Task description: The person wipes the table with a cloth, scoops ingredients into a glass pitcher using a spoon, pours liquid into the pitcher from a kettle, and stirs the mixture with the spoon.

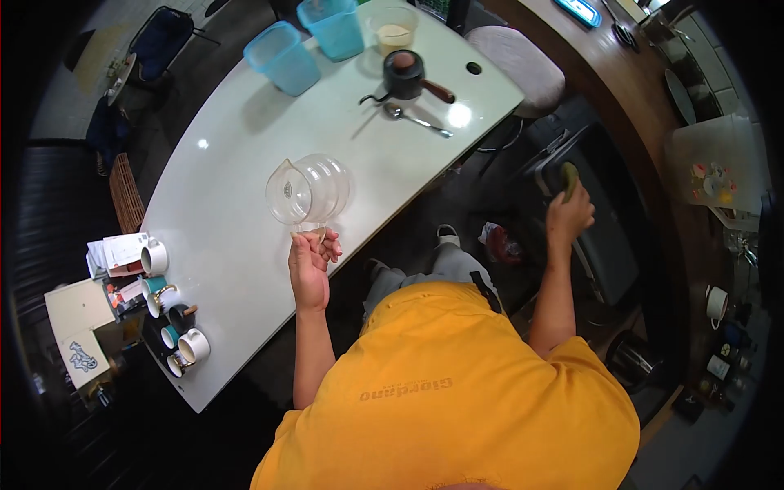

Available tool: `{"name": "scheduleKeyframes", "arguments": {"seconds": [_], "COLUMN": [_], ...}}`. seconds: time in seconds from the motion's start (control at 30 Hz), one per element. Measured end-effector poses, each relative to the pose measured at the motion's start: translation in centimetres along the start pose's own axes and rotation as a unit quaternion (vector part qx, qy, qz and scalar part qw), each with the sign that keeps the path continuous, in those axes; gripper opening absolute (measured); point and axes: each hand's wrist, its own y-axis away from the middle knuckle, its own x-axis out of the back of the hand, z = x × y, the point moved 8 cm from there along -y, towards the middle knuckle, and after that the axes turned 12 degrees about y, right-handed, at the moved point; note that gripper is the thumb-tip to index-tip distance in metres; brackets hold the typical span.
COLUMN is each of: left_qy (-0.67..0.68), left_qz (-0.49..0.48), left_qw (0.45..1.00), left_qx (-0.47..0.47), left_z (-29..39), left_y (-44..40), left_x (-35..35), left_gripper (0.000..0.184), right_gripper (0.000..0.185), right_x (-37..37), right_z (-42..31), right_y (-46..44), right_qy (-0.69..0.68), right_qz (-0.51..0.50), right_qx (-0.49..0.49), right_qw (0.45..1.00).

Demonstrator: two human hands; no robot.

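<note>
At ten o'clock our left hand (310, 282) pinches the jug (306, 188) by its handle, likely avoiding smudges; our right hand (572, 216) grips a pad (569, 178).

Your only view looks from your head, forward and steeply down, past your yellow shirt (441, 371). It sits close above you, its wide round field taking in the white tabletop (237, 245) at left and brown tabletop (608, 61) at right.

Gooseneck kettle (403, 77)'s on the table (220, 196), spoon (418, 120) just in front; tubs (287, 64) further left; carafe (309, 189) between kettle and the mugs (194, 346) along the left end
</note>
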Motion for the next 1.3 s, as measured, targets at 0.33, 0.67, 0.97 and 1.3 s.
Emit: {"name": "scheduleKeyframes", "arguments": {"seconds": [0.33,0.67,0.97,1.3], "left_qy": [-0.016,-0.072,-0.1,-0.092], "left_qz": [0.095,0.129,0.088,0.024], "left_qw": [0.995,0.989,0.991,0.994], "left_qx": [0.009,0.003,0.022,0.044], "left_z": [-4.3,-3.6,-3.0,-2.0], "left_y": [-2.1,-4.1,-7.8,-10.6], "left_x": [-7.2,-5.6,-2.3,-0.8], "left_gripper": [0.038,0.04,0.042,0.038], "right_gripper": [0.052,0.016,0.024,0.02], "right_x": [-7.9,-3.4,-1.1,4.8], "right_z": [5.5,-8.3,-14.1,-23.1], "right_y": [-7.7,-7.5,-7.7,-8.7], "right_qy": [-0.032,-0.394,-0.525,-0.505], "right_qz": [-0.02,-0.216,-0.139,-0.156], "right_qx": [0.055,0.025,0.052,0.105], "right_qw": [0.998,0.893,0.838,0.842]}}
